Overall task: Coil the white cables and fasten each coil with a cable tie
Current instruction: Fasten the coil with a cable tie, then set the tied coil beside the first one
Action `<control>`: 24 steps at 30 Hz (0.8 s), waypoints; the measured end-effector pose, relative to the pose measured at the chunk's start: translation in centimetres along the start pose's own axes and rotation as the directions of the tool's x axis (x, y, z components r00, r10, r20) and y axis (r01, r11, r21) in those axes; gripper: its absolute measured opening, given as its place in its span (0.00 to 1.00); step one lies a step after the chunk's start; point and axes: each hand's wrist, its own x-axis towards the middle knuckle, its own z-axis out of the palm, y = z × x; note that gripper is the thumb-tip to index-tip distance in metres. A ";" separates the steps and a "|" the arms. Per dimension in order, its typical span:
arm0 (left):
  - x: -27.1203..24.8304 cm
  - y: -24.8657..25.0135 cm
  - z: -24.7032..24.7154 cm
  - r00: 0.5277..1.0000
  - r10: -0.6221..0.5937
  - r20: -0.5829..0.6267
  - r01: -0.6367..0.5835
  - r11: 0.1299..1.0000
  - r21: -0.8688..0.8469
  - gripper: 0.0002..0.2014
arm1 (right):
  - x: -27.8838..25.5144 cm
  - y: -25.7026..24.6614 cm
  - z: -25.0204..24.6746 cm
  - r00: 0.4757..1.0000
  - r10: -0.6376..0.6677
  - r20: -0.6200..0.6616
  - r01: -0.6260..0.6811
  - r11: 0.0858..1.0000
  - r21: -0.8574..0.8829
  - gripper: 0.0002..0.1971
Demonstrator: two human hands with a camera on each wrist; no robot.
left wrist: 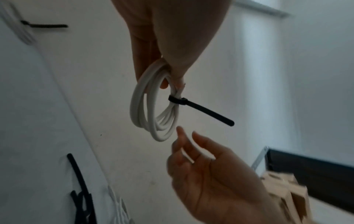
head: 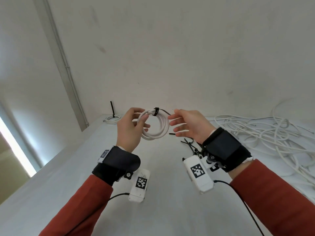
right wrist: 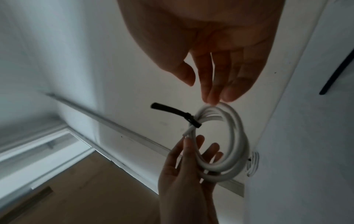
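White cable, wound into a small round coil point(head: 165, 125), is held in the air above the table point(head: 162, 215), between the two hands. The left hand point(head: 129, 128) holds it, with thumb and fingers curled round the strands on the coil's left side. A black cable tie point(head: 156, 112) is closed round the strands at the top of the coil, and its free tail points toward the right hand point(head: 190, 126). This hand has its fingers stretched and a little apart, and it holds nothing. Its fingertips are just beside the coil; I cannot tell if they touch it. Some spare black ties point(head: 190, 146) lie on the table near the right wrist. A heap of loose white cables point(head: 265, 133) lies on the right, and another tied coil point(head: 112, 118) rests at the far left corner.
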 end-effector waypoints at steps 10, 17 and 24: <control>4.5 -6.3 -1.2 0.875 -0.482 -0.036 0.443 0.830 -0.340 0.13 | 8.3 2.4 4.5 0.989 0.051 0.141 -0.062 0.995 0.075 0.12; 8.8 -13.4 -2.3 0.780 -0.626 -0.005 0.584 0.730 -0.356 0.08 | 16.6 4.8 8.2 0.967 0.201 0.157 -0.209 0.977 0.039 0.07; 15.3 -20.4 -3.1 0.748 -0.663 -0.034 0.663 0.746 0.053 0.19 | 26.2 6.4 11.3 0.989 0.115 0.092 -0.092 0.971 -0.223 0.15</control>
